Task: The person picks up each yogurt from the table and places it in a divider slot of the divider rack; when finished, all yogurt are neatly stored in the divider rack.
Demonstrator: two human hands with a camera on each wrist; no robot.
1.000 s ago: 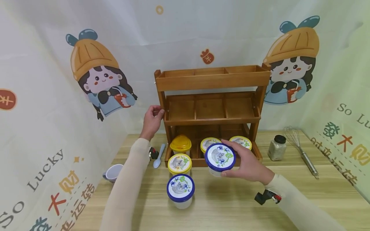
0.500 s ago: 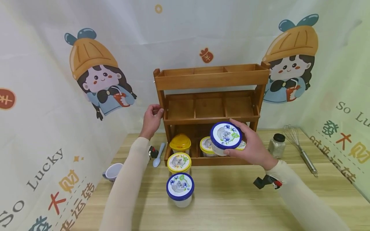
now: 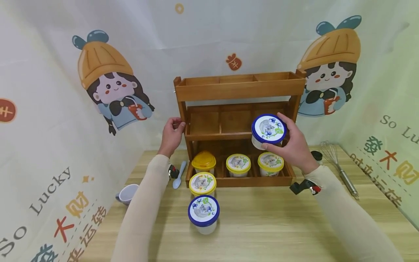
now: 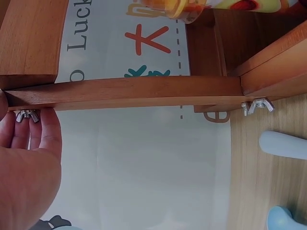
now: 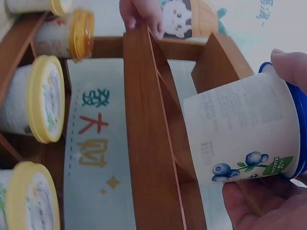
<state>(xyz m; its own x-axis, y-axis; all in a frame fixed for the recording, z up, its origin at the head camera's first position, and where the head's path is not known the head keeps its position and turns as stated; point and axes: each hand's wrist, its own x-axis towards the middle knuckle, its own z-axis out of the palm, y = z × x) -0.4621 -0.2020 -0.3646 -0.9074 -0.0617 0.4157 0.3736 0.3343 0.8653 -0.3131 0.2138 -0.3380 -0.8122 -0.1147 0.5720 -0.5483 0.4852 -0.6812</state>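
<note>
Head view: the right hand (image 3: 294, 145) curls round a blue-lidded yogurt tub (image 3: 268, 130), held at the wooden rack (image 3: 240, 91)'s middle shelf, right end; the left hand (image 3: 171, 134) pinches the rack's left post.

Left wrist view: fingers (image 4: 45, 136) together against the post.

Right wrist view: the tub (image 5: 240, 132) looks light, stiff and smooth; best held round the wall below the lid.

right hand (image 3: 294, 147) hides most of the spice jar (image 3: 316, 155); tub print too small.

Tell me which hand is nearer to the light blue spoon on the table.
Left. The left hand grips the wooden rack's left post, just above and behind the light blue spoon. The right hand holds a blue-lidded cup at the rack's right side, across from the spoon.
</note>
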